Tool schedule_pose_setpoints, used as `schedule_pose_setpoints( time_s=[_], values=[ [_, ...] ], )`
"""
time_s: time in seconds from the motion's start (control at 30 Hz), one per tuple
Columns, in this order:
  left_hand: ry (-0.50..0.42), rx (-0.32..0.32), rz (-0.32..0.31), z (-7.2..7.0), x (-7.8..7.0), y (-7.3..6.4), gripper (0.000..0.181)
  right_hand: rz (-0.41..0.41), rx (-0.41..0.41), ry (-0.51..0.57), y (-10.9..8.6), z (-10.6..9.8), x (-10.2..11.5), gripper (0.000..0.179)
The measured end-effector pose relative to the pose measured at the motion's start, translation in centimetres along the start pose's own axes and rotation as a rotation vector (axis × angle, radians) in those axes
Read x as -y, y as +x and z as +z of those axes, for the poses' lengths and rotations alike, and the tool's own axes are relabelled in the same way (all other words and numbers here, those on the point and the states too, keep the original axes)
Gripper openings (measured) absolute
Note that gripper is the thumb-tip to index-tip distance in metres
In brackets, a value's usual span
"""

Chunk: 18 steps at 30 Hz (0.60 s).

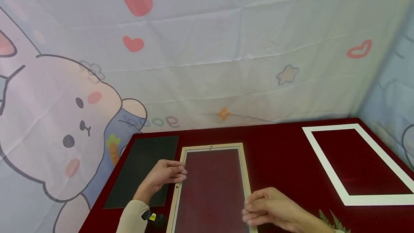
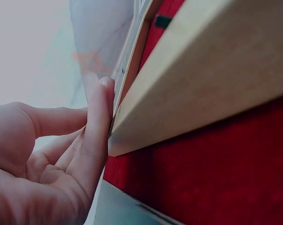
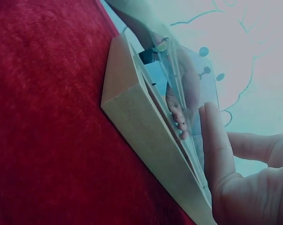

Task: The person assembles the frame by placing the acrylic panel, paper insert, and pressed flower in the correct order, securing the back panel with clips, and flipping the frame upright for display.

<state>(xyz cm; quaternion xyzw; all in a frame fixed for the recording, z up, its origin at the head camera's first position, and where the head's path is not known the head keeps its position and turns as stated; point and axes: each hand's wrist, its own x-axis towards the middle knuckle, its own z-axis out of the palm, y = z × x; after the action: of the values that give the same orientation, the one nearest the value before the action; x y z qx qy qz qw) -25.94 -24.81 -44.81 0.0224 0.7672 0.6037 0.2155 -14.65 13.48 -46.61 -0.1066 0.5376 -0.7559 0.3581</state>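
A clear sheet lies over the opening of a pale wooden picture frame, and dark red cloth shows through it. My left hand pinches the sheet's left edge, thumb against the fingers. On the opposite side, my right hand holds the other edge between thumb and fingertips. In the left wrist view, the left fingers are close against the frame's side. The right wrist view has the sheet tilted above the frame, beside the right fingers.
A dark backing board lies on the table left of the frame. A white rectangular mat border is at the right. Green fern leaves show near the right forearm. Red cloth covers the table, with a printed curtain behind.
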Motion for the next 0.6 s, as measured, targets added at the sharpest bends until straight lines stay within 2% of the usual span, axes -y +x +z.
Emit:
schedule_pose_setpoints(
  time_s=[0.27, 0.6],
  values=[
    [0.05, -0.027, -0.008, 0.16, -0.17, 0.0, 0.039, -0.013, 0.008, 0.024, 0.06, -0.41, -0.06, 0.026],
    [0.05, -0.076, -0.031, 0.19, -0.16, -0.43, 0.03, -0.017, 0.012, 0.036, -0.19, -0.24, 0.04, 0.024]
  ],
)
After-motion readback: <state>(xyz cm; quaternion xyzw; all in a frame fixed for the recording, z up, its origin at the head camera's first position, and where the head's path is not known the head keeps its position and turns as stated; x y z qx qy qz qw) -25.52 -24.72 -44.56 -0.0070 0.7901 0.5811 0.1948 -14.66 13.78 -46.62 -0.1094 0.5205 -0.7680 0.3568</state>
